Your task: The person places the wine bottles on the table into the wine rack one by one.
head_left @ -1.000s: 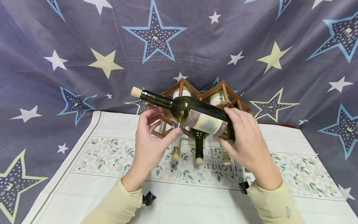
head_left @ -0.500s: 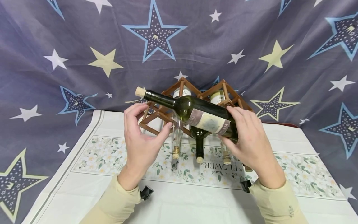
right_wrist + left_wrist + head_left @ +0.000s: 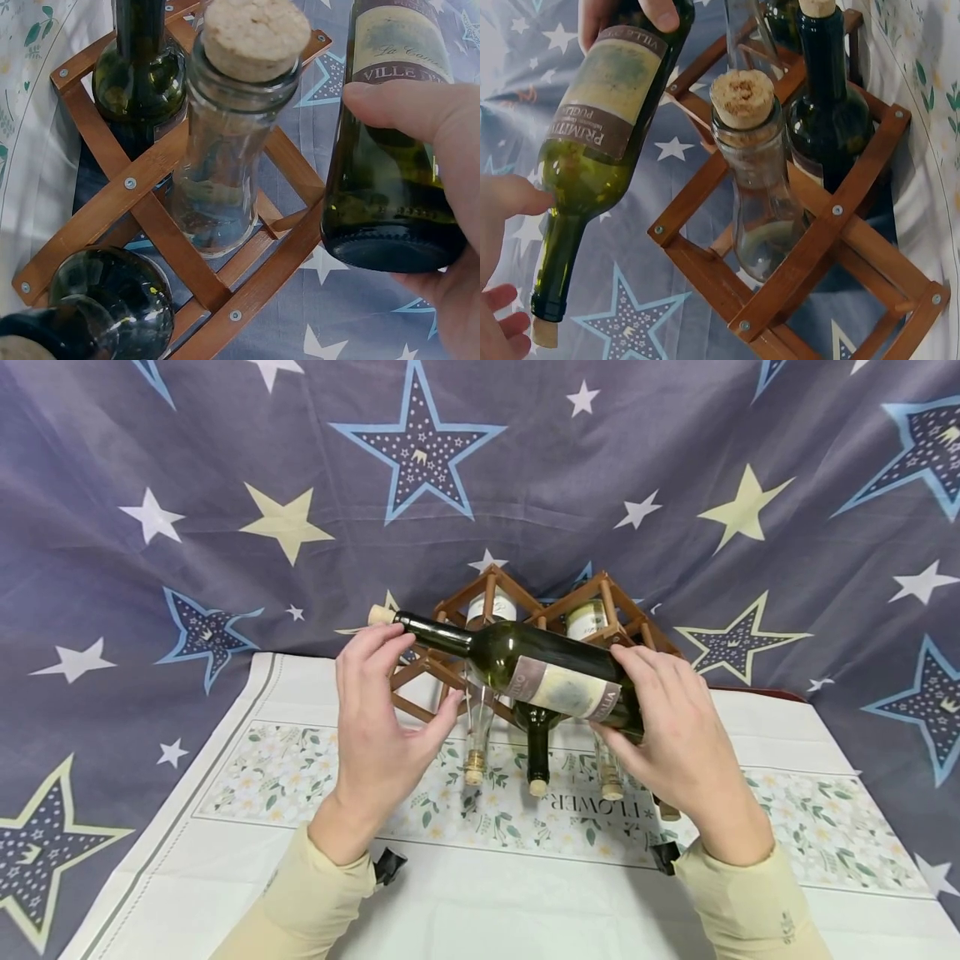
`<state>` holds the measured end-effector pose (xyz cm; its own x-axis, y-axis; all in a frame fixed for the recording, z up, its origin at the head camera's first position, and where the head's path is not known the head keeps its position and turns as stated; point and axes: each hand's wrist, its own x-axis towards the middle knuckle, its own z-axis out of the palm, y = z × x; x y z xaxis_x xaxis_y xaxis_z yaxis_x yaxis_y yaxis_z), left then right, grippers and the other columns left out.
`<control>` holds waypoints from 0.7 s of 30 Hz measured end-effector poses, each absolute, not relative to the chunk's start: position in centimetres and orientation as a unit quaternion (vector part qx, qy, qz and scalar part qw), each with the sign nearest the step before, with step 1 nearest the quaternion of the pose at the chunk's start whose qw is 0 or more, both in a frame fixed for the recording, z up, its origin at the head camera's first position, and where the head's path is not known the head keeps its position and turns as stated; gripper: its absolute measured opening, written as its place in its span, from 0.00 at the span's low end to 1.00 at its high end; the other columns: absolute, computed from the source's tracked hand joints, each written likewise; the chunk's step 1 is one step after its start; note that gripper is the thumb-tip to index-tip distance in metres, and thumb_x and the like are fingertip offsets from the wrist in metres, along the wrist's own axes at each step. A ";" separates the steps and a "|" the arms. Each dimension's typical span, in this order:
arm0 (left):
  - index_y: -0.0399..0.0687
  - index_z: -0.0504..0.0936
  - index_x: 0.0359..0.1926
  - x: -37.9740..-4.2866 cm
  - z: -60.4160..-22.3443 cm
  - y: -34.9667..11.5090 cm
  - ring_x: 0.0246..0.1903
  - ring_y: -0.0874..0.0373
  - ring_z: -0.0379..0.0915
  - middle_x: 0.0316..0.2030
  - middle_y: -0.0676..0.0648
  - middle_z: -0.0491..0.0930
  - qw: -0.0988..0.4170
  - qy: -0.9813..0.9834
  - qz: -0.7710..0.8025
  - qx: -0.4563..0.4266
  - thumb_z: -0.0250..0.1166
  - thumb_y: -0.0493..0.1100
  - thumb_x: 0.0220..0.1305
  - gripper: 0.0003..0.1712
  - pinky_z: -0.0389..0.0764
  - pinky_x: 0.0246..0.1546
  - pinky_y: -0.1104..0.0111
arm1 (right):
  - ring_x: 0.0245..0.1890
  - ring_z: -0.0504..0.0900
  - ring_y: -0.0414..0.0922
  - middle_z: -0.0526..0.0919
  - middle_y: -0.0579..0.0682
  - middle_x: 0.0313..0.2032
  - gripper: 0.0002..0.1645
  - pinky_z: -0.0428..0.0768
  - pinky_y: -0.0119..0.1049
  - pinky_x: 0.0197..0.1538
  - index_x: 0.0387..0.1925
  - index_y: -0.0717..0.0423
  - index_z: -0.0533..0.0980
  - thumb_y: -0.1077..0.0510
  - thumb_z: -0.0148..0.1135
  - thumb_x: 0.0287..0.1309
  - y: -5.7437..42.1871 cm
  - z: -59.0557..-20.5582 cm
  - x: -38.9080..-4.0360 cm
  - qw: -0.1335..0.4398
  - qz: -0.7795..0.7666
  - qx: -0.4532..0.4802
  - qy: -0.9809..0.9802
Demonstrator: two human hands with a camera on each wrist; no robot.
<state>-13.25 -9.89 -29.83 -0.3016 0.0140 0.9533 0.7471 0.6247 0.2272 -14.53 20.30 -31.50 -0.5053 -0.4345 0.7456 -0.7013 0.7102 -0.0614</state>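
A dark green wine bottle with a cork stopper and a paper label is held slantwise in the air, its neck toward the left. My right hand grips it round the base end, thumb along the near side in the right wrist view. My left hand is at the neck, fingertips right at the glass near the cork, thumb spread apart below. Behind the bottle stands a brown wooden wine rack, partly hidden by it. Corked bottles lie in the rack, among them a clear glass bottle and a green bottle.
The rack stands on a white table with a floral tablecloth. Several bottle necks stick out of the rack's front toward me, one ending in a cork. A grey star-patterned curtain hangs close behind.
My left hand has moved left along the bottle, then up to its neck end. The bottle and my right hand have shifted slightly right.
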 end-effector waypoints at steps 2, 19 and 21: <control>0.29 0.72 0.57 -13.5 -30.1 -10.1 0.59 0.37 0.65 0.56 0.30 0.72 0.527 -0.735 -0.330 -0.272 0.73 0.38 0.50 0.34 0.62 0.64 0.49 | 0.58 0.71 0.62 0.74 0.64 0.60 0.50 0.64 0.53 0.65 0.70 0.63 0.66 0.52 0.74 0.45 20.3 -31.5 -14.5 0.366 0.179 0.336 -0.849; 0.27 0.71 0.60 -14.3 -30.7 -10.6 0.65 0.39 0.63 0.60 0.31 0.71 0.494 -0.769 -0.246 -0.323 0.72 0.34 0.51 0.35 0.61 0.67 0.50 | 0.58 0.70 0.63 0.74 0.62 0.60 0.51 0.64 0.55 0.63 0.70 0.62 0.66 0.53 0.76 0.43 20.3 -31.3 -14.4 0.356 0.161 0.345 -0.853; 0.28 0.71 0.61 -14.4 -30.9 -10.7 0.65 0.39 0.62 0.61 0.31 0.71 0.486 -0.776 -0.237 -0.326 0.72 0.34 0.51 0.36 0.59 0.68 0.50 | 0.58 0.70 0.63 0.74 0.61 0.61 0.51 0.64 0.55 0.63 0.70 0.62 0.66 0.53 0.76 0.43 20.3 -31.3 -14.3 0.355 0.159 0.346 -0.854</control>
<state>-14.38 -10.69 -30.86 -0.3161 0.2749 0.9080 0.7353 0.6757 0.0514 -14.34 20.28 -31.32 -0.5086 -0.4787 0.7157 -0.7041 0.7096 -0.0257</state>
